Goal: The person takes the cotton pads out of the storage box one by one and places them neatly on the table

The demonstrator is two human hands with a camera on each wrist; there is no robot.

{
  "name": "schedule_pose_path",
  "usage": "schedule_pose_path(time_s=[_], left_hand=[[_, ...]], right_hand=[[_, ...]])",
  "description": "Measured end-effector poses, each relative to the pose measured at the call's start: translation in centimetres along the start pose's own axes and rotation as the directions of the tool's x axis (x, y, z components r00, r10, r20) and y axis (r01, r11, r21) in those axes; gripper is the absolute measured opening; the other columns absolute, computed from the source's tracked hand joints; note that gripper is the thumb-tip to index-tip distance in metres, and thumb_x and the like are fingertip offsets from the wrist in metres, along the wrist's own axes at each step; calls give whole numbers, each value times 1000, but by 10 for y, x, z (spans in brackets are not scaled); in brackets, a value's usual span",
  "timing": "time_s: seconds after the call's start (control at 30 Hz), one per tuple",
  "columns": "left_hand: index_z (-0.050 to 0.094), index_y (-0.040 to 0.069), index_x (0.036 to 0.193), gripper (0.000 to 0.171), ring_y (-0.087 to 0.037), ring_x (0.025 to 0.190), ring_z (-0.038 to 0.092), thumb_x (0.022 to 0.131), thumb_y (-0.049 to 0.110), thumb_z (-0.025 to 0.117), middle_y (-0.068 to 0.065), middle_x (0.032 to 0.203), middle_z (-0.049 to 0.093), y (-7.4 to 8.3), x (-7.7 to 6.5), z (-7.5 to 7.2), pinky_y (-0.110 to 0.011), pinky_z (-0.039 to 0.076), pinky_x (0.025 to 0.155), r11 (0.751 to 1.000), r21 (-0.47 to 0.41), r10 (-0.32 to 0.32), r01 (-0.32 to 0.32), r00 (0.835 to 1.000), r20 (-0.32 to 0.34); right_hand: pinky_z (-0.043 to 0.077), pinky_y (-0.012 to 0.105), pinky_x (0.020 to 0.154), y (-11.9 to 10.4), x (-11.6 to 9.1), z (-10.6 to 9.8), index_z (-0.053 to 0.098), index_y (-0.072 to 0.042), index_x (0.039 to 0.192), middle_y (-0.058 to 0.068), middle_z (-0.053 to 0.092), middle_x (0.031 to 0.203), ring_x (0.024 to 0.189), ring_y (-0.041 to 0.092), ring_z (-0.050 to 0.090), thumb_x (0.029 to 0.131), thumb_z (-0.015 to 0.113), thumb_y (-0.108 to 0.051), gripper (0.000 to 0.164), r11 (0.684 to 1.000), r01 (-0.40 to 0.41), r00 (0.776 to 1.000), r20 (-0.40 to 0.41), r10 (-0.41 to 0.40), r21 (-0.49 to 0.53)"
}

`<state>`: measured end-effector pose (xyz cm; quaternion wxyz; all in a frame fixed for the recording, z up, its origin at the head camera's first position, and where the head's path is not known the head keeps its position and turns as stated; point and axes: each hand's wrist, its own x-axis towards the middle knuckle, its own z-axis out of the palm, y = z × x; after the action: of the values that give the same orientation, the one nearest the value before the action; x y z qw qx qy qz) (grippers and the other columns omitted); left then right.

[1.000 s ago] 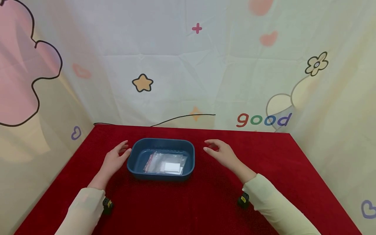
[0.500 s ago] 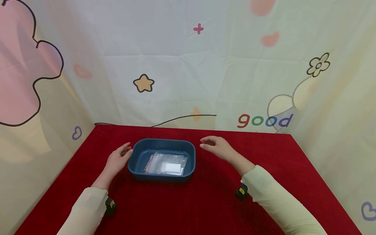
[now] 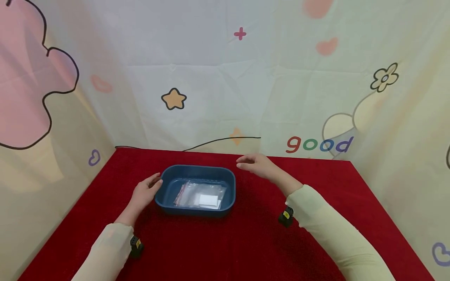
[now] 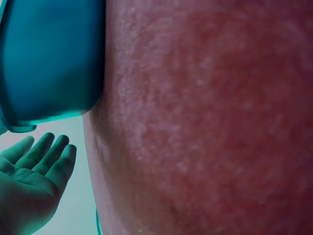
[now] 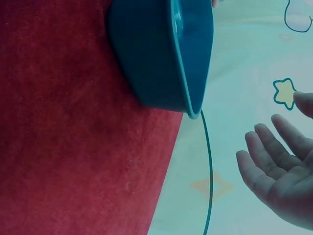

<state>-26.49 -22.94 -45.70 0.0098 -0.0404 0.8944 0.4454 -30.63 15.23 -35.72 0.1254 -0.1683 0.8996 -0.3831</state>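
A blue rectangular bin [image 3: 195, 211] with rounded corners stands on the red cloth. Inside it lie clear plastic zip bags [image 3: 191, 193] with red-striped edges, and a white card [image 3: 208, 200] shows at their front right. My left hand [image 3: 145, 192] is at the bin's left side, its fingers loosely bent and the thumb right by the rim. In the left wrist view the left hand [image 4: 34, 181] shows relaxed fingers beside the bin wall. My right hand [image 3: 260, 166] hovers beyond the bin's back right corner, fingers relaxed and holding nothing; the right wrist view shows the bin [image 5: 151, 58] apart from it.
The red cloth [image 3: 246, 249] covers the table and ends at a pale printed curtain [image 3: 211, 78] behind and at both sides. A small dark camera sits under each wrist, the left one [image 3: 136, 246] and the right one [image 3: 286, 216].
My right hand has moved left and away from me, toward the back of the bin. My left hand has shifted slightly right along the bin's left side. The bin and bags stay put.
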Motion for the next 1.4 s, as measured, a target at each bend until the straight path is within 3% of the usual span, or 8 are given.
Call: schedule_pose_path(time_s=[0.57,0.87,1.1,1.4], left_hand=[[35,-2,157,53,-46,143,46,110,21,45,-31,156,43,-4,-1,4,-57,41,119,996,-93,-15,15,1000,-6],[33,1,159,54,-45,146,42,111,23,42,-29,160,39,-7,0,7,-56,40,120,977,-207,-45,46,999,12],[31,7,161,53,-40,154,32,112,25,41,-21,167,32,-8,-1,9,-54,37,123,955,-284,-82,90,996,41],[32,8,161,52,-37,155,30,112,25,40,-19,167,31,-9,-1,9,-52,36,124,944,-311,-100,107,994,40]], right_hand=[[54,47,107,-14,18,1,62,-6,139,18,64,140,129,35,59,100,62,-26,44,999,-12,996,88,9,37],[53,48,109,-22,25,3,61,-3,139,19,64,139,127,35,60,100,62,-25,44,999,-30,994,105,26,37],[53,49,109,-23,36,9,62,-1,138,22,63,140,129,39,60,101,61,-25,44,999,-33,991,129,27,40],[53,49,109,-28,48,20,64,-3,135,20,65,138,126,38,64,101,63,-25,41,998,-55,989,143,50,29]])
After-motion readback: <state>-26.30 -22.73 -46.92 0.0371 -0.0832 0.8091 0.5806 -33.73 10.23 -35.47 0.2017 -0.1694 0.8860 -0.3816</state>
